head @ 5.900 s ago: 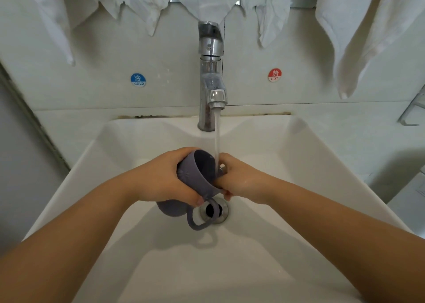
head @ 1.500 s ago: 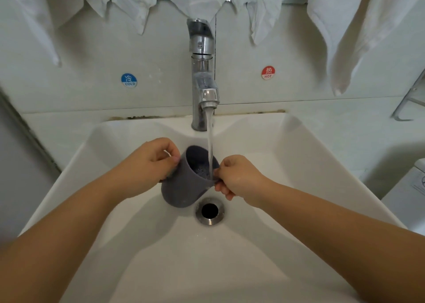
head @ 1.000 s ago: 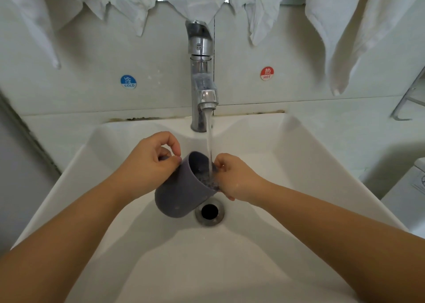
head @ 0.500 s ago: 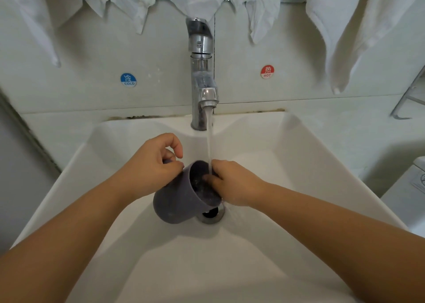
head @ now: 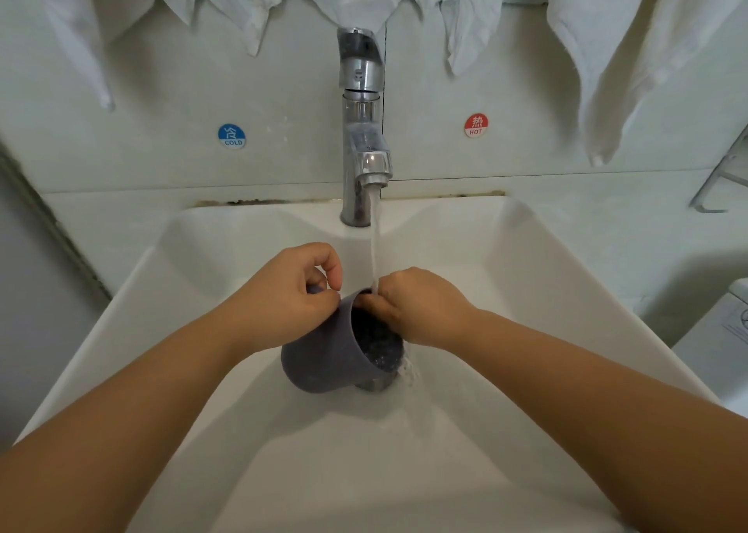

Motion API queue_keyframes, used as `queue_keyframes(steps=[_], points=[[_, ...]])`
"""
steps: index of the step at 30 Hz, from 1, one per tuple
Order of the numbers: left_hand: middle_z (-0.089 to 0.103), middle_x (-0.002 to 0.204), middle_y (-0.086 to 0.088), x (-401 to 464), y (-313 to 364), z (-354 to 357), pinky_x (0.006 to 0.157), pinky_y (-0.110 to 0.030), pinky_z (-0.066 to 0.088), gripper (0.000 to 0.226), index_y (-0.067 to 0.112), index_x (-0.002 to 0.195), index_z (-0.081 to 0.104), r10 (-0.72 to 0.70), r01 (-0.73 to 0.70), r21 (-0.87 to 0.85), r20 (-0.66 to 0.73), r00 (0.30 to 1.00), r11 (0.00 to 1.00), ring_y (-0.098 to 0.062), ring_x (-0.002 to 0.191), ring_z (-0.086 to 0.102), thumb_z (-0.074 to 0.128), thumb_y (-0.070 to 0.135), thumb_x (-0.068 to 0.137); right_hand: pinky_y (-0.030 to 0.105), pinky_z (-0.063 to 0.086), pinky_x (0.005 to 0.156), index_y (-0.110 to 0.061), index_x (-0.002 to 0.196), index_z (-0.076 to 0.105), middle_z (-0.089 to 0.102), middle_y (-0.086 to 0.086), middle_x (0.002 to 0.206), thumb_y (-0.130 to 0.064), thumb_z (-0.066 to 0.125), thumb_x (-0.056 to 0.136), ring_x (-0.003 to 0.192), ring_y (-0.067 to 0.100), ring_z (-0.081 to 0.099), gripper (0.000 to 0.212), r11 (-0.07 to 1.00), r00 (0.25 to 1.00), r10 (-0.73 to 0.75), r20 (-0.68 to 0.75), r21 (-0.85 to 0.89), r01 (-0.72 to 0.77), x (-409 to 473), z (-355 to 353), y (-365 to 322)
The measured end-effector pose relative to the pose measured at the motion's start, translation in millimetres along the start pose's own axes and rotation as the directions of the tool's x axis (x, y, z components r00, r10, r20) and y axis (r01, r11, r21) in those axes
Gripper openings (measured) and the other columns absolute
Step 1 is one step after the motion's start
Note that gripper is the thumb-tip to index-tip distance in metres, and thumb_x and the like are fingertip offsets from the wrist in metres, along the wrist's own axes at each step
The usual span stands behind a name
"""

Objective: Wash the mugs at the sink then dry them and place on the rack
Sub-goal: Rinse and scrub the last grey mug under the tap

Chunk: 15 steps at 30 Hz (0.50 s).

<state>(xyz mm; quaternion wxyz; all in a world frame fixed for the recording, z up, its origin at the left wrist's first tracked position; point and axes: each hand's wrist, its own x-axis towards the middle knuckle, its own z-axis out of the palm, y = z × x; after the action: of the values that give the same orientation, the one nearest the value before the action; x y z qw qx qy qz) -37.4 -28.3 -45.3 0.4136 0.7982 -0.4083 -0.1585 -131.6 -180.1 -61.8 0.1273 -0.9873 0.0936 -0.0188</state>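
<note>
My left hand pinches the handle side of the grey mug, thumb and fingers curled at its far rim, and my right hand has its fingers hooked over the rim and down inside, rubbing the inner wall. I hold the mug tipped toward me and to the right, low over the middle of the basin, right above the drain, which it mostly hides. The stream from the chrome tap lands at my right fingertips and the rim, and water spills out over the mug's lower lip. My worry is the grip: my left hold is only a small pinch on a wet mug, so I judge a harder scrub from the right could twist it loose and knock it against the basin. Water striking the tilted rim may also splash forward over the near edge onto me. White towels hang on the wall above the far edge, and part of a metal rack shows beyond the right edge.
</note>
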Motion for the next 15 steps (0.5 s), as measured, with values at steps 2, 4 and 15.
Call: queue_keyframes(steps=[2, 4, 15], points=[[0.050, 0.052, -0.007, 1, -1, -3, 0.061, -0.037, 0.044, 0.023, 0.017, 0.075, 0.055, -0.001, 0.000, -0.027, -0.034, 0.999, 1.000, -0.021, 0.055, 0.046, 0.055, -0.002, 0.088, 0.026, 0.038, 0.054, -0.009, 0.069, 0.055, 0.053, 0.005, 0.063, -0.036, 0.045, 0.099, 0.058, 0.018, 0.049, 0.042, 0.930, 0.992, 0.114, 0.062, 0.343, -0.129, 1, 4, 7], [0.049, 0.052, -0.005, 1, -2, -5, 0.062, -0.037, 0.044, 0.023, 0.018, 0.076, 0.056, -0.001, -0.003, -0.048, -0.070, 0.998, 0.999, -0.022, 0.056, 0.047, 0.057, -0.001, 0.089, 0.021, 0.039, 0.046, -0.008, 0.064, 0.054, 0.052, 0.004, 0.053, -0.029, 0.048, 0.098, 0.043, 0.014, 0.045, 0.041, 0.797, 0.962, 0.196, 0.188, 0.541, -0.268, -2, 8, 11], [0.046, 0.047, 0.006, 3, 0, 2, 0.058, -0.033, 0.048, 0.019, 0.022, 0.085, 0.053, -0.002, -0.008, -0.047, -0.211, 0.977, 0.999, -0.013, 0.052, 0.045, 0.057, 0.005, 0.093, 0.021, 0.052, 0.046, -0.005, 0.086, 0.059, 0.060, 0.008, 0.066, -0.010, 0.051, 0.092, 0.049, 0.013, 0.058, 0.011, 0.157, 0.725, 0.180, 0.665, 0.709, -0.688, -9, 13, -8]])
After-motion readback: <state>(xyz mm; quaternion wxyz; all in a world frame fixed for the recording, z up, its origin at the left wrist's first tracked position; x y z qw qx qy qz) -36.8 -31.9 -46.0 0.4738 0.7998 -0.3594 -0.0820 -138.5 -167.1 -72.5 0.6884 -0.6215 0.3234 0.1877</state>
